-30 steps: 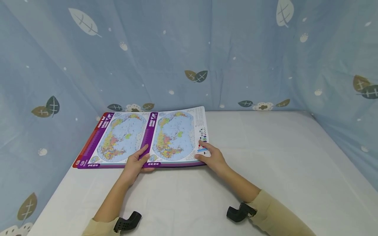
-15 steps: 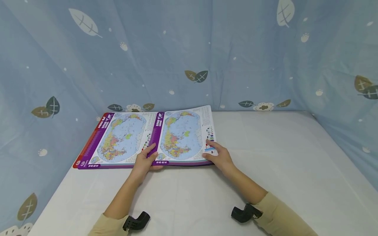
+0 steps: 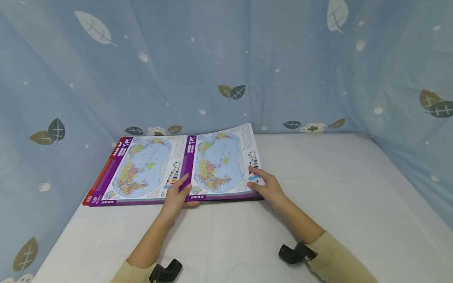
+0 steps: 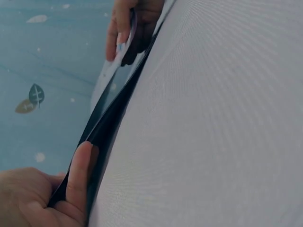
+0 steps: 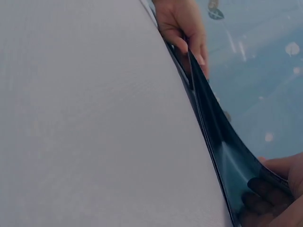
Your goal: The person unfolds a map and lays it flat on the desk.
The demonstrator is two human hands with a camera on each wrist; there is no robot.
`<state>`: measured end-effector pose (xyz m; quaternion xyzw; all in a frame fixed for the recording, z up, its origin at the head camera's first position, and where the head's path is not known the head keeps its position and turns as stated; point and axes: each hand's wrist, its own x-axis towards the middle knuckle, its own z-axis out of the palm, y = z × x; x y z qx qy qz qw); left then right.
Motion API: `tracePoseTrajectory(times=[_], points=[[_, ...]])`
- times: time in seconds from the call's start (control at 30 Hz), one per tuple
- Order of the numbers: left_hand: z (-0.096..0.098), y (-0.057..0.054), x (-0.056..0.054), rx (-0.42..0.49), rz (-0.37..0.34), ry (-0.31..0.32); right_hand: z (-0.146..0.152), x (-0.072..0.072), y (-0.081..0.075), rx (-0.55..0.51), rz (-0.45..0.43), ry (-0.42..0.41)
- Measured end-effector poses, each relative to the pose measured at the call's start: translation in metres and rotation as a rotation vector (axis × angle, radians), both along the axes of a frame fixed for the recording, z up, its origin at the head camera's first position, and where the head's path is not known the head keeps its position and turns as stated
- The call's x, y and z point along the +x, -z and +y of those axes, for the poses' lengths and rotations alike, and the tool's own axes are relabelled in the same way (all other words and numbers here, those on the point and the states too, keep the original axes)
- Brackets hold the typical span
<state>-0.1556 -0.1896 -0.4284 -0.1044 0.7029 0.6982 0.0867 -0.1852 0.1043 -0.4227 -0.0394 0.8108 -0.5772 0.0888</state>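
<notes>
A glossy world map sheet (image 3: 221, 163) with a purple side band lies partly over a second, matching world map (image 3: 141, 167). My left hand (image 3: 175, 198) grips its near left corner, thumb on top and other fingers beneath. At its near right corner my right hand (image 3: 269, 188) pinches the sheet, which bows upward toward its far right corner. Under the raised sheet the dark glossy underside (image 5: 222, 137) shows in the right wrist view, the right hand's fingers visible below it. In the left wrist view a gap separates the sheet's edge from what lies beneath.
A red-edged sheet (image 3: 100, 177) peeks out from under the second map on the left. Everything lies on a white-covered table (image 3: 336, 196). Blue leaf-patterned cloth (image 3: 226, 59) hangs behind and along both sides, close to the maps' far edge.
Both hands have moved right with the top map, uncovering more of the map beneath. Its far right corner has risen slightly, and the head view has shifted a little.
</notes>
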Motion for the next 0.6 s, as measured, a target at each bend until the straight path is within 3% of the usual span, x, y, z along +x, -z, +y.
tracePoseTrajectory(times=[0.37, 0.6], points=[[-0.001, 0.005, -0.002, 0.012, 0.008, 0.026, 0.005, -0.003, -0.016, -0.083, -0.081, -0.035], [-0.004, 0.006, -0.001, 0.041, 0.025, 0.075, 0.010, -0.001, -0.028, -0.079, -0.077, -0.050]])
